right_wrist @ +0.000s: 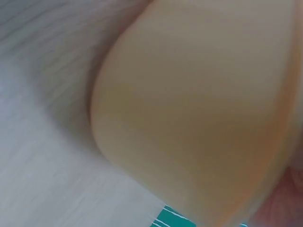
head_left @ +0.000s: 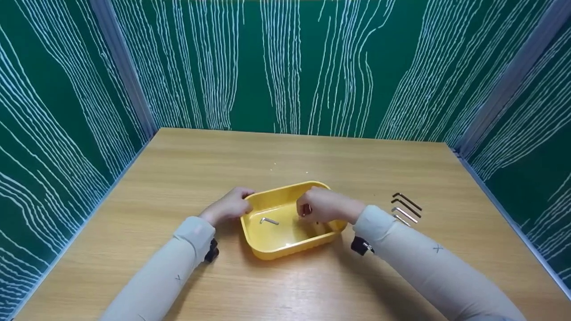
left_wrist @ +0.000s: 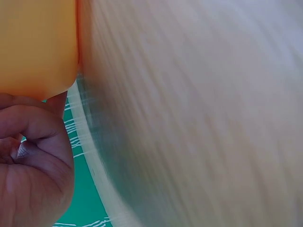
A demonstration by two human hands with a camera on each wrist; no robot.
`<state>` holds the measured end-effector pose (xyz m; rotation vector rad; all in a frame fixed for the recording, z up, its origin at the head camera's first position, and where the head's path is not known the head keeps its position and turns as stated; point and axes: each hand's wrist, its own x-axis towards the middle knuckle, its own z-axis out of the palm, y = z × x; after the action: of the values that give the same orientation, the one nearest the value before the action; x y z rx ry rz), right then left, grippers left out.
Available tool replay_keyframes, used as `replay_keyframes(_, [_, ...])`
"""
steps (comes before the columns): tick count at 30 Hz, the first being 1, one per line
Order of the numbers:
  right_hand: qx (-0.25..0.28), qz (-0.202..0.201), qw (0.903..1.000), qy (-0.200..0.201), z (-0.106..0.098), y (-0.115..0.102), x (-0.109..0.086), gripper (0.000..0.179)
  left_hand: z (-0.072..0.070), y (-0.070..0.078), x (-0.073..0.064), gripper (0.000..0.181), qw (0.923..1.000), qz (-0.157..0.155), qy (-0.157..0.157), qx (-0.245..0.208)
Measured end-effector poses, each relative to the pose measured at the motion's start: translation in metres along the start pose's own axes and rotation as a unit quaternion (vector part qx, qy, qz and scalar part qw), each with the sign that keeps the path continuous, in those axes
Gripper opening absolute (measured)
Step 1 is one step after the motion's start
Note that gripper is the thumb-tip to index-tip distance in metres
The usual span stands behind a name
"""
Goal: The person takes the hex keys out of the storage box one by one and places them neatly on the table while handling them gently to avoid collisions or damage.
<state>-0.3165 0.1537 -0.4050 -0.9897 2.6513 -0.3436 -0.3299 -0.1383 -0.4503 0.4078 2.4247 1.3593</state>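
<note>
My left hand [head_left: 229, 206] grips the left end of a yellow plastic bin [head_left: 294, 186] by its rim. In the left wrist view, the curled fingers [left_wrist: 33, 123] lie against the bin's outer wall [left_wrist: 38, 47]. Inside the bin's right half is my right hand [head_left: 323, 205], with its fingers bent downward. A small dark spot shows by those fingers; whether they pinch anything is hidden. A silver hex key [head_left: 269, 220] lies on the bin floor, left of the right hand. The right wrist view shows mostly the bin's outer wall [right_wrist: 189, 104], blurred.
To the right of the bin, several hex keys [head_left: 407, 208] lie in a slanted row on the wooden table [head_left: 214, 156], some dark, some silver. The right sleeve [head_left: 379, 223] passes close to them. Green panels with white lines [head_left: 250, 67] enclose the table's back and sides.
</note>
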Motion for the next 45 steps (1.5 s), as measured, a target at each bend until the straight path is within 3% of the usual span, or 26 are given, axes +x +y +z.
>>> replay_keyframes(6, [-0.001,-0.018,0.9997,0.017,-0.007,-0.002,-0.006,0.011,0.001,-0.001,0.0,0.046,0.9998,0.017,0.0,-0.011])
replay_keyframes(21, [0.003,-0.059,0.9967,0.055,-0.017,0.005,-0.019,0.008,-0.001,0.001,-0.001,0.047,0.9998,0.019,-0.003,0.002])
replay_keyframes(29, [0.013,-0.065,0.9954,0.069,-0.019,0.007,-0.027,0.007,0.0,0.002,-0.002,0.056,0.9998,0.018,-0.001,-0.001])
replay_keyframes(36, [0.016,-0.069,0.9938,0.085,-0.019,0.009,-0.034,0.006,0.001,0.003,0.0,0.043,0.9996,0.016,0.011,0.02])
replay_keyframes(45, [0.018,-0.067,0.9923,0.102,-0.019,0.017,-0.044,0.01,0.001,0.002,-0.002,0.049,0.9998,0.014,0.006,0.011])
